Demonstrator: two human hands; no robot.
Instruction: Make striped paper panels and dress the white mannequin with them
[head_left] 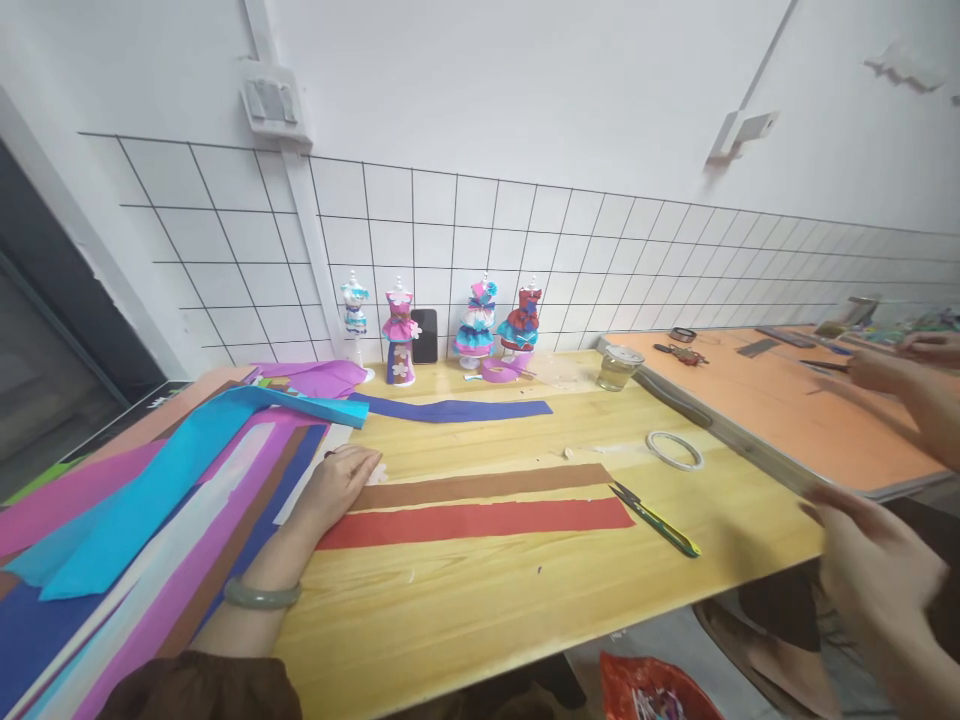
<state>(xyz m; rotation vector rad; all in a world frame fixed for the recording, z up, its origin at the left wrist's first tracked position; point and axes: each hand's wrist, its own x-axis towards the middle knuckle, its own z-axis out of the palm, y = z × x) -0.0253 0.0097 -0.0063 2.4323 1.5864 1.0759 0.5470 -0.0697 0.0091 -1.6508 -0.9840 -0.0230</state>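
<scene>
My left hand [343, 488] rests on the table at the left ends of a brown crepe paper strip [495, 485] and a red strip [480, 523]. Its fingers lie close together over the paper, and a small white paper flower [378, 474] shows beside the fingertips. My right hand [874, 565] is raised past the table's right front edge, smeared by motion; whether anything is in its fingers I cannot make out. Yellow-green thread snips [660, 522] lie at the right ends of the two strips.
Long coloured paper strips [217, 460] pile up at left; a blue strip [465, 410] lies behind. Small dressed mannequins [475, 325] and a phone [424, 336] stand by the wall. A jar [619, 368] and tape roll [675, 450] sit right. Another person's hands [892, 375] work over the orange table [750, 400].
</scene>
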